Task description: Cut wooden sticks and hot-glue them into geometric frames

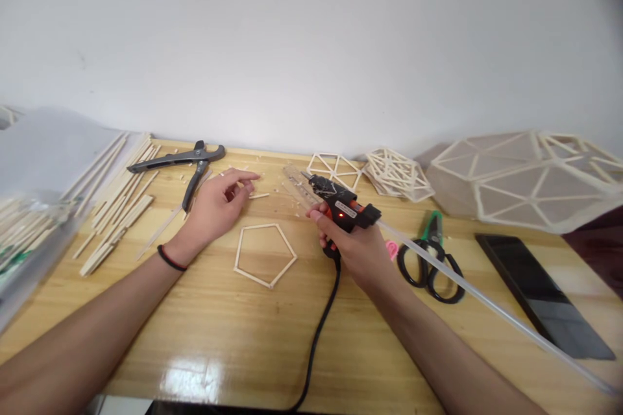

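Observation:
My right hand point(357, 243) is wrapped round the handle of a black hot glue gun point(335, 198) with a small red light lit. A long, clear glue stick point(452, 279) trails out of its back, and its nozzle points left over a clear ruler point(298, 187). My left hand point(219, 201) hovers at or rests on the table, index finger stretched out, thumb apart below it, nothing seen in it. Close to its fingertips lies a short wooden stick point(259, 196). Between my hands a pentagon of wooden sticks point(265, 227) lies flat on the table.
Cutting pliers point(187, 157) and loose wooden sticks point(119, 220) lie to the left, beside a plastic bag point(53, 155). Stick frames point(399, 175) and a panelled dome piece point(506, 175) stand at the back right. Scissors point(431, 266) and a phone point(540, 292) lie nearer; a black cord point(318, 331) crosses the front.

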Available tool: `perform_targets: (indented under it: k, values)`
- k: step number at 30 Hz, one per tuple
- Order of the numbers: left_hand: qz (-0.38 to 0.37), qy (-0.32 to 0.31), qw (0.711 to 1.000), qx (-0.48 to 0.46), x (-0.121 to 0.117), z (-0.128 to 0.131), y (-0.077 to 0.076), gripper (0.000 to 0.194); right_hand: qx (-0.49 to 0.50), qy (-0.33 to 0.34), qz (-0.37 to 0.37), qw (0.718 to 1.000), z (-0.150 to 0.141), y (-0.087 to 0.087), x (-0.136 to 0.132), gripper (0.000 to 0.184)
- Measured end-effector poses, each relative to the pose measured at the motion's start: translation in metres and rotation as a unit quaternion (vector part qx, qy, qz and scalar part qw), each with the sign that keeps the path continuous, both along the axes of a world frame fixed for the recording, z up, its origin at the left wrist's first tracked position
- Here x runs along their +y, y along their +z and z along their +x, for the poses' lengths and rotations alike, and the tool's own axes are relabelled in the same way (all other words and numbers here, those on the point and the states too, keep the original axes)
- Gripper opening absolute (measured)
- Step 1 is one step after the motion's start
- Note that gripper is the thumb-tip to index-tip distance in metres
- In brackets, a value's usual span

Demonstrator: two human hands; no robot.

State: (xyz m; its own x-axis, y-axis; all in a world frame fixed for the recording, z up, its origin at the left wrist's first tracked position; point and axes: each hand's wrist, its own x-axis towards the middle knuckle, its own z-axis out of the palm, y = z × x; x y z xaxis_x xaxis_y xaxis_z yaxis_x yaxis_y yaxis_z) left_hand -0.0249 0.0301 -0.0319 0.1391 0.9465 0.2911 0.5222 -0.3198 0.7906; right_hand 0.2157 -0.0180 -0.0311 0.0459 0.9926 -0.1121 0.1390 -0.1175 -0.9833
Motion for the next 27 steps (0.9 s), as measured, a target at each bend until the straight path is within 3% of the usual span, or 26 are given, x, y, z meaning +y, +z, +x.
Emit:
perform_targets:
  k: [7,15,22,27]
  values:
    - [0.033,-0.010,0.999,-0.019,0.002,-0.002,-0.005,0.023,-0.026,-0.001,0.002,1.000,0.000,-0.001,-0.001,0.035]
    - [-0.023,0.015,0.999,0.018,-0.002,0.001,0.002,0.031,-0.108,0.039,-0.019,0.993,0.002,0.001,-0.002,0.038]
    - [0.007,-0.006,0.999,0.052,-0.001,0.001,0.004,0.026,-0.238,0.101,0.098,0.961,0.000,0.015,-0.005,0.025]
    - [0.015,-0.015,0.998,0.065,-0.002,0.000,0.005,0.026,-0.261,0.114,0.112,0.952,0.001,0.020,-0.003,0.026]
